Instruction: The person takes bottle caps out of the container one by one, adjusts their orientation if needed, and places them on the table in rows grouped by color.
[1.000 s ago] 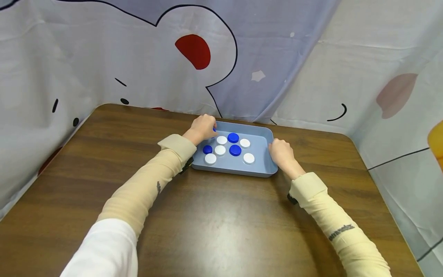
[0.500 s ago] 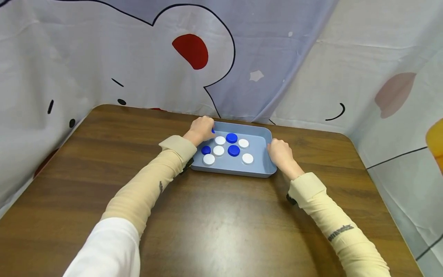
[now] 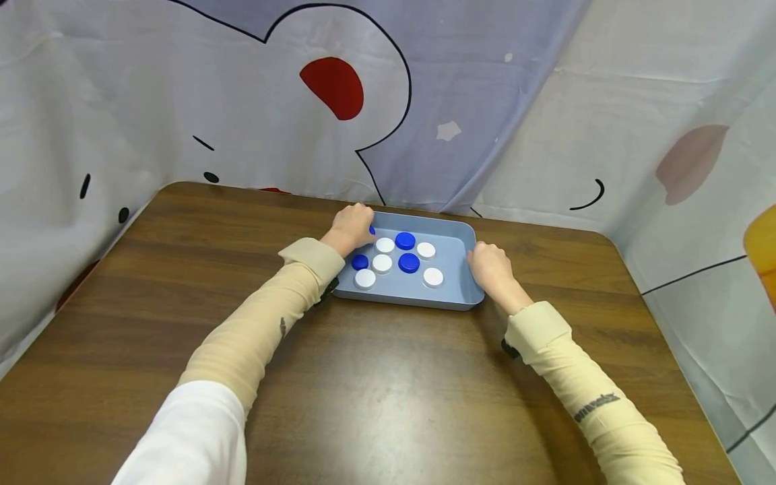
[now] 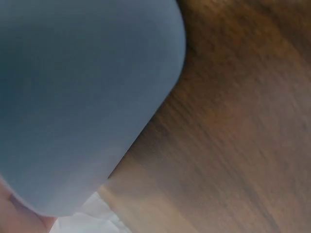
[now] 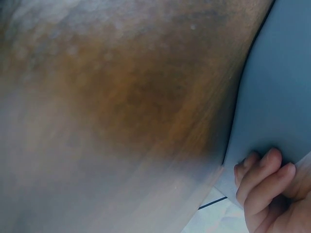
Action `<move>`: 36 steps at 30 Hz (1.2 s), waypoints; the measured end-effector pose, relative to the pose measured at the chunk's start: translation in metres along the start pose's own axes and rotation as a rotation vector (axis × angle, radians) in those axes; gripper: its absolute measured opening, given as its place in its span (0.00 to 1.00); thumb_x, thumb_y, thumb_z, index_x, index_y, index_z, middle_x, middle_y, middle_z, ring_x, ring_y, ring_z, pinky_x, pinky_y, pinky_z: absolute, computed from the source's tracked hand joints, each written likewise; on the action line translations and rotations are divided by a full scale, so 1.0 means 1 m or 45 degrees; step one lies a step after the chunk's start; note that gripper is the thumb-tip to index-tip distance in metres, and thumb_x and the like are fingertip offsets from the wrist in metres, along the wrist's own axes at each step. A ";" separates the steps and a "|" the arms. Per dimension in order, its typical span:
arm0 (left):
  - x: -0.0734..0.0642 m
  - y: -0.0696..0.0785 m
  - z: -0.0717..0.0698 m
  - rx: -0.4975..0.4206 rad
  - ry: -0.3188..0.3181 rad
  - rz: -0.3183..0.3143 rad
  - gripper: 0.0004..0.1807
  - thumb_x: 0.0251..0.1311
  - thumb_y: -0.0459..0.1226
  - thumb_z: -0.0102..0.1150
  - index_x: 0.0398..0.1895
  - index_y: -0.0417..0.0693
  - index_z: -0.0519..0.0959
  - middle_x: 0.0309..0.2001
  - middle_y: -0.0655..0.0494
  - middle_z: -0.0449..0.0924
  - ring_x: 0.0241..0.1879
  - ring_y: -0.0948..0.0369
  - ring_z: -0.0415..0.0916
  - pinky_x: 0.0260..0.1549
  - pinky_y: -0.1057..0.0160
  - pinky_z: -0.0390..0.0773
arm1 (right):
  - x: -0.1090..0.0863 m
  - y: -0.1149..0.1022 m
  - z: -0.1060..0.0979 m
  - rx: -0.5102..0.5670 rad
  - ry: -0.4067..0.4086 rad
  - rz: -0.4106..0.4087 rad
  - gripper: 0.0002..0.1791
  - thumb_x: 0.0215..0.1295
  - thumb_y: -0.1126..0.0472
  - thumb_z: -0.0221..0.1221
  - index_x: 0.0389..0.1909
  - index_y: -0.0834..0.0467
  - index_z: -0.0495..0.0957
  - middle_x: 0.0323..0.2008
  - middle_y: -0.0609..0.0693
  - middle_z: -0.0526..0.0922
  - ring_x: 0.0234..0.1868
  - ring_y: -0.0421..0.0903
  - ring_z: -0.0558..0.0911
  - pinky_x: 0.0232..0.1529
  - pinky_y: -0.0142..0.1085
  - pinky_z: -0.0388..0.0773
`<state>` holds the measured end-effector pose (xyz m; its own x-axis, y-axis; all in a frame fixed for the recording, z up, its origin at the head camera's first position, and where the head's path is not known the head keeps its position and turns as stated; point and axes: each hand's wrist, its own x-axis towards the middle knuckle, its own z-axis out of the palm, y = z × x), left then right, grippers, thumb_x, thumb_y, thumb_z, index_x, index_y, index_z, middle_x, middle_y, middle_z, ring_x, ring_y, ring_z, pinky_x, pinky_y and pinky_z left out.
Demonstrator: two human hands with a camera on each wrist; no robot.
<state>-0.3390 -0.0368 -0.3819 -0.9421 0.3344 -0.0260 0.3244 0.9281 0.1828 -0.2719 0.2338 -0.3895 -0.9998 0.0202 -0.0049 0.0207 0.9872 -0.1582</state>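
Observation:
A shallow blue-grey tray point(image 3: 459, 279) lies toward the back of the table, with several white caps point(image 3: 433, 277) and blue caps point(image 3: 409, 263) spread flat inside. My left hand point(image 3: 351, 228) grips its left end, covering that rim and partly hiding a blue cap near the back corner. At the opposite end, my right hand point(image 3: 491, 268) holds the right rim. The right wrist view has its curled fingers point(image 5: 265, 182) against the tray's outer side. In the left wrist view the tray's underside or wall point(image 4: 92, 87) fills much of the picture, with a bit of hand at the lower left.
The tray is on a brown wooden table point(image 3: 376, 384) whose far edge runs just behind it. A printed cloth curtain point(image 3: 473, 101) hangs along the back and sides. Something yellow-orange point(image 3: 761, 252) shows at the right edge of the head view.
The head view shifts very slightly. Both hands keep their hold on the tray's ends, and the caps stay where they were in it.

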 end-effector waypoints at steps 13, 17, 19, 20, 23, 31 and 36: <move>-0.001 -0.003 0.002 -0.082 0.011 -0.012 0.18 0.53 0.43 0.66 0.41 0.38 0.81 0.42 0.46 0.83 0.41 0.52 0.79 0.43 0.55 0.79 | 0.001 -0.001 0.000 -0.002 -0.013 -0.006 0.20 0.71 0.58 0.47 0.43 0.73 0.75 0.42 0.73 0.81 0.44 0.69 0.81 0.40 0.57 0.79; -0.001 -0.003 -0.001 -0.089 0.024 -0.009 0.19 0.52 0.44 0.68 0.40 0.38 0.81 0.41 0.47 0.83 0.41 0.52 0.80 0.43 0.55 0.80 | 0.001 -0.001 -0.001 0.000 -0.010 -0.009 0.19 0.71 0.59 0.47 0.43 0.74 0.75 0.42 0.73 0.81 0.43 0.69 0.81 0.40 0.57 0.79; -0.002 -0.003 -0.003 -0.092 0.029 -0.006 0.19 0.51 0.44 0.68 0.40 0.38 0.81 0.40 0.47 0.83 0.41 0.52 0.80 0.43 0.55 0.80 | 0.002 -0.001 -0.001 -0.001 -0.006 -0.009 0.19 0.71 0.59 0.47 0.43 0.74 0.75 0.42 0.73 0.81 0.43 0.69 0.81 0.40 0.57 0.79; -0.002 -0.003 -0.004 -0.090 0.032 -0.003 0.19 0.51 0.44 0.68 0.40 0.39 0.81 0.40 0.47 0.83 0.41 0.52 0.79 0.42 0.55 0.80 | 0.002 -0.001 -0.001 0.000 -0.005 -0.009 0.19 0.71 0.59 0.47 0.43 0.74 0.75 0.42 0.73 0.81 0.43 0.69 0.81 0.40 0.57 0.79; -0.003 -0.003 -0.009 -0.094 0.036 0.004 0.19 0.51 0.44 0.68 0.39 0.39 0.81 0.39 0.47 0.83 0.40 0.52 0.79 0.41 0.55 0.80 | 0.003 -0.001 -0.002 0.000 -0.009 -0.007 0.19 0.71 0.59 0.47 0.42 0.74 0.75 0.42 0.73 0.81 0.43 0.69 0.81 0.40 0.57 0.79; -0.011 0.000 -0.023 -0.093 0.090 0.034 0.17 0.49 0.43 0.68 0.37 0.40 0.81 0.37 0.49 0.82 0.38 0.52 0.79 0.39 0.54 0.80 | 0.005 -0.002 -0.002 0.002 -0.023 -0.011 0.20 0.72 0.58 0.46 0.43 0.74 0.75 0.43 0.73 0.81 0.44 0.69 0.81 0.40 0.57 0.79; -0.015 0.004 -0.031 -0.093 0.130 0.075 0.17 0.47 0.42 0.69 0.37 0.39 0.82 0.38 0.48 0.83 0.38 0.52 0.79 0.38 0.55 0.80 | 0.005 -0.002 -0.002 0.004 -0.022 -0.002 0.20 0.72 0.58 0.46 0.42 0.74 0.75 0.42 0.73 0.81 0.44 0.69 0.81 0.40 0.57 0.79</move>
<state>-0.3261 -0.0436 -0.3501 -0.9265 0.3661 0.0864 0.3759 0.8918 0.2519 -0.2771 0.2327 -0.3869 -0.9996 0.0157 -0.0217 0.0190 0.9868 -0.1610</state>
